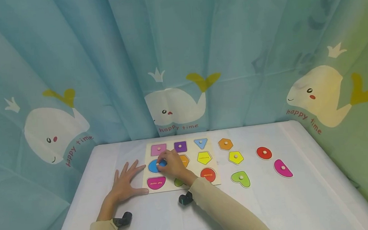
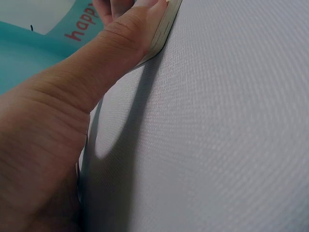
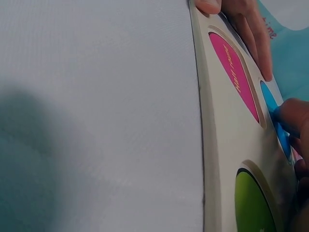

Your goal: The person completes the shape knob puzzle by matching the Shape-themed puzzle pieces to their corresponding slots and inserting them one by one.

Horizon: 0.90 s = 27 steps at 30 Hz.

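In the head view, my right hand reaches over a cream shape puzzle board and pinches the knob of the blue oval piece, which lies at its blue oval recess. From the right wrist view, the fingertips meet on top of the blue oval. My left hand is spread at the board's left edge, fingers straight. Its thumb rests against the board's corner in the left wrist view. A pink rectangle, a purple square and a blue triangle sit in the back row.
Loose knobbed pieces lie right of the board: an orange hexagon, yellow pentagon, green heart, red circle and magenta half circle. A white cloth covers the table; a whale-print curtain hangs behind.
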{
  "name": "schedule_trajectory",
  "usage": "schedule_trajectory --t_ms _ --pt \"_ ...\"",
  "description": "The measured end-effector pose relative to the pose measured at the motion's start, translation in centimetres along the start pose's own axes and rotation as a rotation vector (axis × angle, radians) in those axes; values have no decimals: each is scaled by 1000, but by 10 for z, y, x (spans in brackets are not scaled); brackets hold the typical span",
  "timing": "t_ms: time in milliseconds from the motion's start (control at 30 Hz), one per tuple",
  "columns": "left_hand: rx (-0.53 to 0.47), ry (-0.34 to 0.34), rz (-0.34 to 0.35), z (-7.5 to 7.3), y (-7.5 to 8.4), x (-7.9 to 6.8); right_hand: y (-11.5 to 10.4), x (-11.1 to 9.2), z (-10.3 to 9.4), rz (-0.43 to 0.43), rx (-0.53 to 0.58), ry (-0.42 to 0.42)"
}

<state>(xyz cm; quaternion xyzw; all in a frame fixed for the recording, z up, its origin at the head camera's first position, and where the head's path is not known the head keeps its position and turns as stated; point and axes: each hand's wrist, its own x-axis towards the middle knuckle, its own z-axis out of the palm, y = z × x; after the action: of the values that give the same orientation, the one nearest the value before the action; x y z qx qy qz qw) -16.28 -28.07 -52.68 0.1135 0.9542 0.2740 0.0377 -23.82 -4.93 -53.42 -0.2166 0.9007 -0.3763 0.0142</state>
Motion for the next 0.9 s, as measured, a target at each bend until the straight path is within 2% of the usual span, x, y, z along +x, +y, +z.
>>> schedule_trajectory --t_ms 167,433,700,900 --pt "4 3 1 1 -1 0 0 0 -5 -9 -1 -39" --pt "3 -14 -7 0 -2 0 0 -1 -30 -74 70 -180" --pt "-5 -18 -22 -2 2 -1 9 -2 -59 -108 112 -188" --pt "1 -4 -21 2 -1 1 21 -2 -84 -147 87 -174"
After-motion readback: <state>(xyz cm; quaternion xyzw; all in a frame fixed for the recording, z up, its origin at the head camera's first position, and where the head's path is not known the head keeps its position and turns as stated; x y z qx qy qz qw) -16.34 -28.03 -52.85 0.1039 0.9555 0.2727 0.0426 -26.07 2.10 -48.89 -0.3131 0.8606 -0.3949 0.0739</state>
